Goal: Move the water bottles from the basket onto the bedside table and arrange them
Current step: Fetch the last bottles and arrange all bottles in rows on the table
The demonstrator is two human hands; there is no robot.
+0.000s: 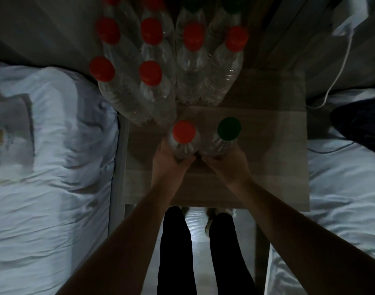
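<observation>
Several clear water bottles with red caps (150, 72) stand in rows at the back of the wooden bedside table (274, 167); two at the far back carry dark green caps. My left hand (171, 160) grips the body of a red-capped bottle (184, 133) upright over the table's middle. My right hand (227, 165) grips a green-capped bottle (228, 128) right beside it. Both bottles stand side by side, nearly touching. The basket is not in view.
A bed with white sheets (50, 167) lies left of the table, another white bed (348, 177) on the right. A white charger cable (340, 71) hangs at the upper right. My legs (176, 252) stand in the narrow gap below the table's front edge.
</observation>
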